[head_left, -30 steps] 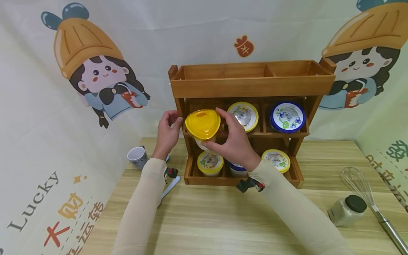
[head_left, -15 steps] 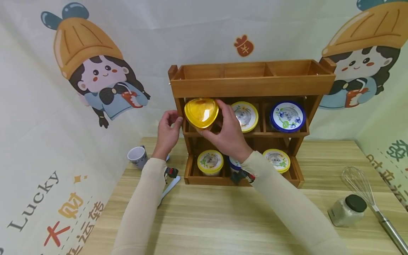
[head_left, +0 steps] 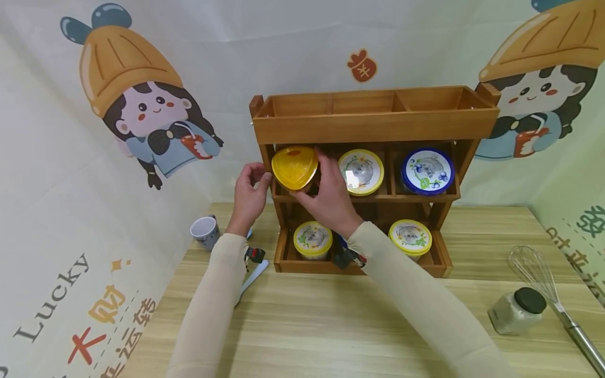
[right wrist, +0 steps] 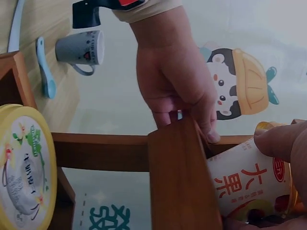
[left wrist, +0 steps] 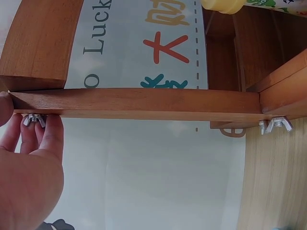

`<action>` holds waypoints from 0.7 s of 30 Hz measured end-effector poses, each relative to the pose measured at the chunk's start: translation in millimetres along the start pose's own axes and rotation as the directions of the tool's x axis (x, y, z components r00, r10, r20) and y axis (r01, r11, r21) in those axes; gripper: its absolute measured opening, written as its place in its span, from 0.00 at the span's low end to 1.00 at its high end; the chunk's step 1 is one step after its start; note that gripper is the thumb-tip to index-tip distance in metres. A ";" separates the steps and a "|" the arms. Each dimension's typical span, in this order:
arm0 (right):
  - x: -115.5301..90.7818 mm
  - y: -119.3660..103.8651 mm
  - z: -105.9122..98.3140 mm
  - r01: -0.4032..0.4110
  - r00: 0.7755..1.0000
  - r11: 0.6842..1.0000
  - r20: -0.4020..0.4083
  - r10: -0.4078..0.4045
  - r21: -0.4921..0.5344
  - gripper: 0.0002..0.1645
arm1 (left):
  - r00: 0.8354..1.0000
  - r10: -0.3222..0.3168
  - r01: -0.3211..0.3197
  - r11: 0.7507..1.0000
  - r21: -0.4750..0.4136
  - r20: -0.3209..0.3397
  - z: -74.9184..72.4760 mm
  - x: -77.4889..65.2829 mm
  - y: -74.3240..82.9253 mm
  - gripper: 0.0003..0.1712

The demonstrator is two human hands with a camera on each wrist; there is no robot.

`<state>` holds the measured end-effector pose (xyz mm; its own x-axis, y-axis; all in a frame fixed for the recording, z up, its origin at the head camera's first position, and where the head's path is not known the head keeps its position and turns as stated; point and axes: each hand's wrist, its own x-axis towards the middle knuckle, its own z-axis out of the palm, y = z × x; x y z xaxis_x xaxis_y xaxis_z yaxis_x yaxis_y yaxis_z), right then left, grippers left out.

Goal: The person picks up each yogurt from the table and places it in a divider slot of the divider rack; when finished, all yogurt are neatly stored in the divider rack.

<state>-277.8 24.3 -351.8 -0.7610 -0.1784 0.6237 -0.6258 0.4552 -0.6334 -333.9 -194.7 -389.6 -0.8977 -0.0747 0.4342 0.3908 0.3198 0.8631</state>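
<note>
My right hand (head_left: 331, 197) holds a white paper cup with a clear yellow lid (head_left: 295, 168) in the left compartment of the wooden rack's (head_left: 373, 128) middle tier. Fruit pictures and red lettering show on the cup (right wrist: 249, 179) in the right wrist view, its base behind the rack's front board. With the thumb on one side and fingers on the other, my left hand (head_left: 250, 197) grips the rack's left side post (left wrist: 144, 103), near a wing nut. Beside the cup stand a yellow-rimmed tub (head_left: 361, 173) and a blue-rimmed tub (head_left: 427, 172).
Yellow-lidded tubs (head_left: 313, 240) (head_left: 410, 239) occupy the lower tier; a blue-rimmed one is mostly hidden behind my right wrist. A mug (head_left: 205, 232) and a light blue utensil (head_left: 252, 278) lie left. At right are a lidded jar (head_left: 517, 311) and a whisk (head_left: 543, 278).
My right hand has moved the yellow-lidded cup up and left, from in front of the rack into the middle tier's left compartment. The left hand has stayed on the post.
</note>
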 end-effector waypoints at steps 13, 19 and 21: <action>-7.6 6.6 5.1 -0.012 0.999 1.000 0.030 0.013 -0.024 0.61 | 1.000 0.012 -0.012 1.000 -0.007 -0.006 2.2 0.5 -0.8 0.18; -16.8 2.8 0.6 -0.064 0.995 0.998 0.073 0.064 -0.008 0.64 | 1.000 -0.001 0.001 1.000 -0.009 -0.009 2.1 0.3 -1.2 0.19; -20.3 0.9 -1.1 -0.082 0.993 0.997 0.088 0.082 0.007 0.64 | 1.000 -0.002 0.002 1.000 -0.006 -0.011 1.7 0.2 -1.1 0.18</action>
<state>-262.7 29.3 -364.6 -0.8216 -0.2166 0.5273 -0.5621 0.4622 -0.6859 -334.9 -193.5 -390.8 -0.8961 -0.0862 0.4355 0.3905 0.3138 0.8655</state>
